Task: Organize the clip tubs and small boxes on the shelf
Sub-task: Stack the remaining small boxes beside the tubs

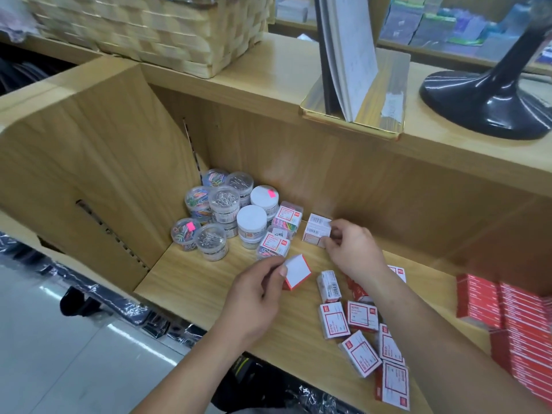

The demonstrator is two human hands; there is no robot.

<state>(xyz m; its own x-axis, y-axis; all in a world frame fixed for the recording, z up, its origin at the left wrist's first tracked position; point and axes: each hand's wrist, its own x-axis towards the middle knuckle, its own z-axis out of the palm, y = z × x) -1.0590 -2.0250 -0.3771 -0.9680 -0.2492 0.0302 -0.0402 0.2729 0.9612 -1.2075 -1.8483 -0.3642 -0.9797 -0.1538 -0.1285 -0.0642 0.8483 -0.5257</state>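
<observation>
left hand [257, 297] pinches white red-edged box [297, 271]; right hand [352, 249] grips white labelled box [316, 230].

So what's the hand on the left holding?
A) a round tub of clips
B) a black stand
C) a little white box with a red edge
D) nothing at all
C: the left hand pinches a little white box with a red edge just above the shelf, while the round clip tubs sit untouched in the back corner.
</observation>
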